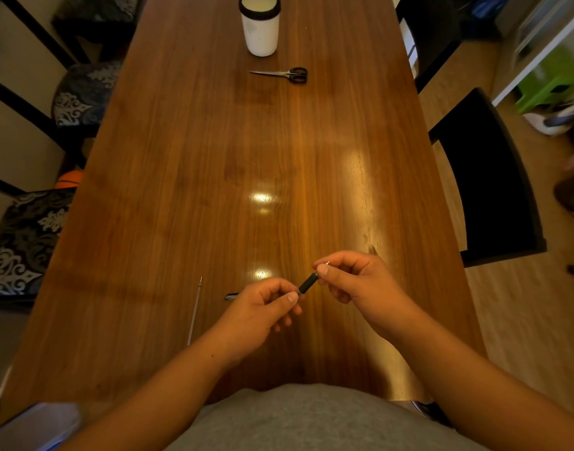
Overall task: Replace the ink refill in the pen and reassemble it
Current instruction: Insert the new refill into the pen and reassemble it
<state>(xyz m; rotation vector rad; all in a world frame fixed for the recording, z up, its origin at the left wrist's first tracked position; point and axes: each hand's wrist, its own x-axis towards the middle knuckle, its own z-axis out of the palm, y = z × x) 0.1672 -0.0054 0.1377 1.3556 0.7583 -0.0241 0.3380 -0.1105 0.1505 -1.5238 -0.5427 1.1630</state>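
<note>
Both hands hold a dark pen (308,282) a little above the wooden table (214,190) near its front edge. My left hand (263,307) pinches the pen's lower end between thumb and fingers. My right hand (354,281) pinches the upper end, where a small metal tip (327,263) shows past my fingers. A thin pale ink refill (194,312) lies loose on the table, left of my left hand. A small dark pen part (231,296) lies just left of my left hand, partly hidden by it.
Black-handled scissors (287,74) lie far up the table, with a white cup with a dark rim (260,26) beyond them. Patterned chairs (25,242) line the left side. A black chair (487,187) stands at the right.
</note>
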